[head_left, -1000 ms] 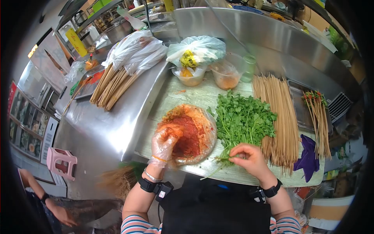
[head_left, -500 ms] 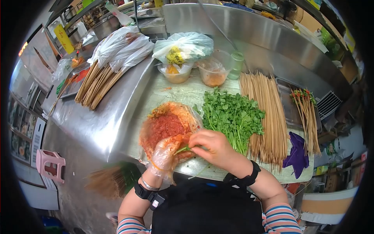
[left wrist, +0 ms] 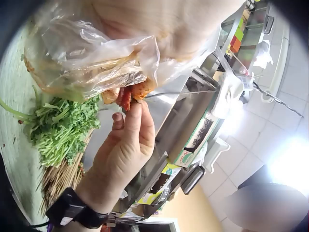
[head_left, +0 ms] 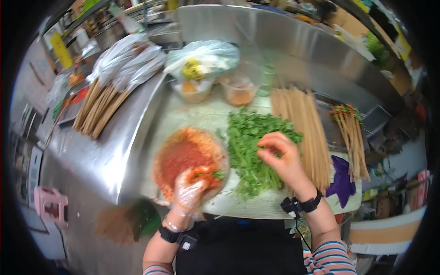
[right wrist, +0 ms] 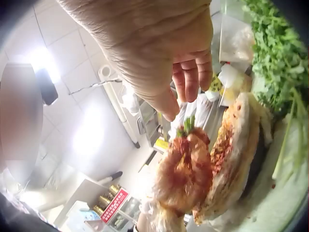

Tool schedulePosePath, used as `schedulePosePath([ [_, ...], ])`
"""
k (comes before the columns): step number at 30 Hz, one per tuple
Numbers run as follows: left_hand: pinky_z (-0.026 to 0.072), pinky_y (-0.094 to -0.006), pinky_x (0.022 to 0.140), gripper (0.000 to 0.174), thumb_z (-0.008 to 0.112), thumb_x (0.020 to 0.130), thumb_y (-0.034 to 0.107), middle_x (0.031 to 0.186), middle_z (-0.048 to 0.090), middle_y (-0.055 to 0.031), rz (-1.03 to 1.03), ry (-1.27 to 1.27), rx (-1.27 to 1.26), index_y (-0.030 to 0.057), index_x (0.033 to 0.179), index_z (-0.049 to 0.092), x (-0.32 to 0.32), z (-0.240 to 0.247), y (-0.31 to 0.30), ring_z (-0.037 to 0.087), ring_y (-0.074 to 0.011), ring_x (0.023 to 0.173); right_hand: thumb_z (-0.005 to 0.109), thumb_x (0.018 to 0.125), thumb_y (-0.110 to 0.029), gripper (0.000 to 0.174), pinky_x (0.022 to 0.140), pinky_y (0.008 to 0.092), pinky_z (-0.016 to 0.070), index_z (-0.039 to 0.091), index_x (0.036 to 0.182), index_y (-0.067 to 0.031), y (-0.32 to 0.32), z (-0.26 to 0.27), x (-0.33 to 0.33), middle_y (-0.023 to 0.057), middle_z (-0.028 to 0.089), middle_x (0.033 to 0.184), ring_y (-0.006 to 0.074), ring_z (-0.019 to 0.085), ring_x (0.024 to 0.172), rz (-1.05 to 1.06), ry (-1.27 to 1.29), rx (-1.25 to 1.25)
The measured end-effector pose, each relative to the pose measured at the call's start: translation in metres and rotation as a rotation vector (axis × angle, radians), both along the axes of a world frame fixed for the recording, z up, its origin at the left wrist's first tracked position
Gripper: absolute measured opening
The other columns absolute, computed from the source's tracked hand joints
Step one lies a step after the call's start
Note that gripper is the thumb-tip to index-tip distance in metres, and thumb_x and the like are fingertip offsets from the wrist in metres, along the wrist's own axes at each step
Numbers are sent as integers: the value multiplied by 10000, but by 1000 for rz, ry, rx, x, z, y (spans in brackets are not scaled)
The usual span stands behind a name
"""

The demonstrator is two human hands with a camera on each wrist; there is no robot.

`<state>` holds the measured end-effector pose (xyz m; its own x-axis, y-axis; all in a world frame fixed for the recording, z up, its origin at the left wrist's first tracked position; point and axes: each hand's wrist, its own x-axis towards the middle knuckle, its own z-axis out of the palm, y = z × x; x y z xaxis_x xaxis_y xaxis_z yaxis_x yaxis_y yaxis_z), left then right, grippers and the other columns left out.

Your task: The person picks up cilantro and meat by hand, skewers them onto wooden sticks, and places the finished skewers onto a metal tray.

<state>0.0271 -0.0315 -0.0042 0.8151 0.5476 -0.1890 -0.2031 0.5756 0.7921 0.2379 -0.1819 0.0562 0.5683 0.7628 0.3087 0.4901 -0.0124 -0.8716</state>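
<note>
The left hand, in a clear plastic glove smeared orange, is over the lower right of a plastic-lined round bowl of red paste. Its curled fingers hold a small piece of green coated in paste; in the right wrist view green tips stick out above the fingers. Above the pile of leafy greens, the bare right hand has bent, loose fingers, thumb apart from them. No object shows in it there. The left wrist view shows the right hand overlapping reddish food.
Many wooden sticks lie right of the greens, then a purple cloth and skewers on a metal tray. Behind are two tubs and a tied bag. Bagged sticks lie on the steel counter at left.
The right hand has left the gloved hand and moved right, over the greens. Its green stem is now bunched in the left hand. The head view has shifted.
</note>
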Motion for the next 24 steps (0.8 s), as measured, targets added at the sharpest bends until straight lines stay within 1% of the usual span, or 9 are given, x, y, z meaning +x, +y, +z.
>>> schedulePosePath([
  [1, 575, -339, 719, 225, 544, 833, -66, 931, 641, -128, 51, 11, 61, -33, 1055, 546, 2, -5, 1, 665, -227, 801, 696, 782, -65, 153, 655, 221, 483, 660, 926, -31, -12, -7, 25, 29, 603, 917, 92, 577, 728, -136, 14, -20],
  [3, 579, -374, 700, 241, 536, 818, -57, 958, 642, -158, 94, 1, 85, -55, 1057, 564, 7, -6, -1, 665, -269, 807, 686, 783, -82, 161, 659, 283, 507, 655, 920, -4, -39, -19, 75, 91, 651, 864, 176, 629, 731, -362, -12, -164],
  [5, 573, -361, 662, 220, 566, 827, -35, 938, 646, -153, 108, -28, 94, -54, 1046, 571, 10, -17, 3, 665, -260, 778, 701, 765, -126, 203, 680, 341, 515, 660, 907, 13, -68, -35, 122, 151, 662, 857, 260, 644, 765, -518, -361, -387],
  [6, 569, -355, 652, 213, 575, 830, -31, 930, 646, -150, 125, -36, 118, -56, 1041, 573, 12, -18, 4, 664, -254, 762, 709, 756, -148, 227, 690, 370, 519, 663, 900, 22, -79, -39, 137, 181, 667, 853, 301, 652, 782, -578, -528, -502],
  [9, 559, -328, 641, 201, 563, 829, -47, 908, 647, -139, 190, 10, 238, -56, 1030, 577, 14, -24, 6, 655, -226, 707, 737, 694, -184, 296, 724, 394, 510, 666, 859, 51, -84, -38, 153, 251, 648, 870, 353, 645, 832, -608, -504, -922],
  [10, 557, -323, 641, 198, 557, 829, -51, 909, 647, -137, 195, 34, 266, -55, 1026, 578, 13, -30, 9, 652, -220, 704, 740, 704, -162, 246, 631, 362, 520, 675, 814, 48, -84, -41, 158, 204, 666, 773, 290, 662, 682, -614, -591, -925],
  [13, 552, -307, 645, 184, 543, 825, -55, 918, 646, -132, 207, 38, 291, -51, 1005, 579, 16, -26, 7, 644, -206, 703, 720, 741, -134, 169, 500, 323, 493, 682, 786, 24, -82, -33, 172, 143, 648, 644, 205, 619, 520, -502, -111, -918],
  [19, 558, -307, 661, 189, 555, 822, -45, 942, 649, -135, 188, -30, 273, -41, 1009, 579, 16, -22, 6, 647, -207, 735, 689, 773, -177, 158, 450, 286, 484, 684, 736, -23, -99, -31, 185, 95, 652, 606, 155, 617, 486, -593, 240, -766],
  [24, 560, -309, 667, 199, 553, 822, -48, 966, 646, -140, 212, -27, 282, -32, 1019, 577, 17, -27, 8, 648, -212, 754, 655, 789, -163, 165, 450, 285, 490, 677, 746, -6, -115, -35, 188, 99, 657, 616, 151, 618, 495, -544, 210, -654],
])
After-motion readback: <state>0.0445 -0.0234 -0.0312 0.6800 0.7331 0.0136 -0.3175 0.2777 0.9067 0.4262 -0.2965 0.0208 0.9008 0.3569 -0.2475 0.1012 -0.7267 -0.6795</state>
